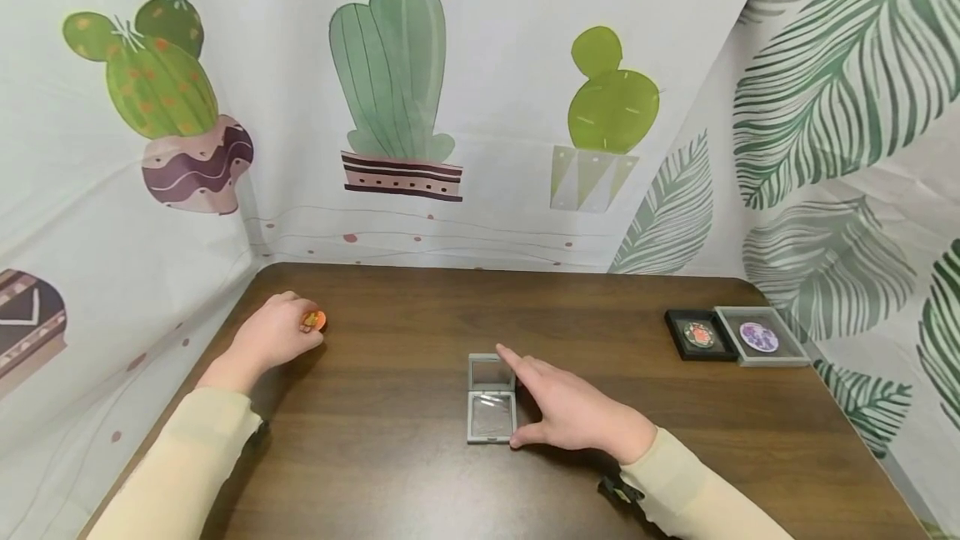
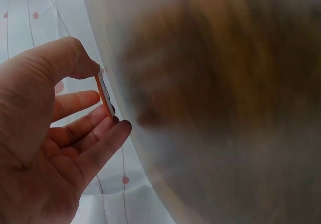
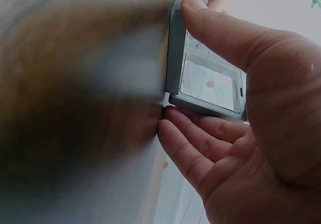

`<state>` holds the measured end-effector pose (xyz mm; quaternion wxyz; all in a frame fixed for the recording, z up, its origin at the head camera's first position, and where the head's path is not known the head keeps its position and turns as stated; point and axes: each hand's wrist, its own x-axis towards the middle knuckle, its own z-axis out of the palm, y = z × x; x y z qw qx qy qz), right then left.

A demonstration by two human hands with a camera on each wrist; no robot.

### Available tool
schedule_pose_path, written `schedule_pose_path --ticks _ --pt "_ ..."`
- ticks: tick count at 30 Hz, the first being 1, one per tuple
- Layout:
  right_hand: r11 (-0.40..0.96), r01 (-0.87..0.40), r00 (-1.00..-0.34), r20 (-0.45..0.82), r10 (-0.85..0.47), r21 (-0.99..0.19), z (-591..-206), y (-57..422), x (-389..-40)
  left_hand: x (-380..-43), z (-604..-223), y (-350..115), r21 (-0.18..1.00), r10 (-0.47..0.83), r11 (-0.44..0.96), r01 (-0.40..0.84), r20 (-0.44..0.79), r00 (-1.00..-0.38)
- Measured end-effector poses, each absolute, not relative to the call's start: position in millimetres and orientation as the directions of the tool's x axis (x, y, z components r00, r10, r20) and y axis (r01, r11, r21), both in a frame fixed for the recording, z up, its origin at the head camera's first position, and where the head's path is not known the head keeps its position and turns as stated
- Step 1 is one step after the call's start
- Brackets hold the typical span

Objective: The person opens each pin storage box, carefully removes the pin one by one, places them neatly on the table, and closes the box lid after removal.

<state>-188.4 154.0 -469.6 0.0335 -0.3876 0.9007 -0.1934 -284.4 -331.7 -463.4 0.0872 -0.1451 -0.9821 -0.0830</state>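
Near the table's left edge my left hand (image 1: 279,328) pinches a small round orange disc (image 1: 313,321) with a picture on its face. Seen edge-on in the left wrist view, the disc (image 2: 104,96) is thin, with the thumb on one side and fingertips on the other. A grey hinged case (image 1: 491,417) with clear windows lies at mid-table, its lid (image 1: 490,373) raised. From the right, my right hand (image 1: 573,408) holds this case, thumb at the base's front corner and fingers behind the lid. The right wrist view shows the lid (image 3: 208,86) between thumb and fingers.
At the back right of the brown table (image 1: 390,307) lie a black case (image 1: 678,348) with a red-and-green disc (image 1: 699,334) and, beside it, a grey case (image 1: 791,354) with a purple-and-white disc (image 1: 759,337). A cactus-print curtain (image 1: 502,107) hangs behind the table.
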Motion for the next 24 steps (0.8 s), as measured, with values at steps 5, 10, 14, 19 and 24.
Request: schedule_pose_path --ticks 5,10,14,19,24 --pt "0.623 -0.685 -0.697 0.09 -0.712 -0.377 -470.1 153.7 -187.9 -288.0 -463.4 -338.3 0.131 0.257 0.95 0.284 0.19 -0.948" --pt "0.621 -0.69 -0.694 0.1 -0.713 -0.371 -469.9 154.5 -188.3 -290.9 -462.5 -344.7 0.133 0.25 0.952 0.275 0.177 -0.952" --pt "0.621 -0.694 -0.692 0.1 -0.715 -0.365 -470.7 154.4 -188.9 -293.3 -462.4 -350.9 0.133 0.25 0.952 0.275 0.175 -0.952" --pt "0.622 -0.692 -0.694 0.1 -0.713 -0.367 -470.2 154.8 -189.2 -294.6 -463.3 -356.8 0.131 0.267 0.948 0.291 0.179 -0.947" --pt "0.627 -0.684 -0.7 0.094 -0.708 -0.373 -470.4 155.0 -188.5 -295.0 -463.1 -360.2 0.123 0.274 0.946 0.301 0.192 -0.942"
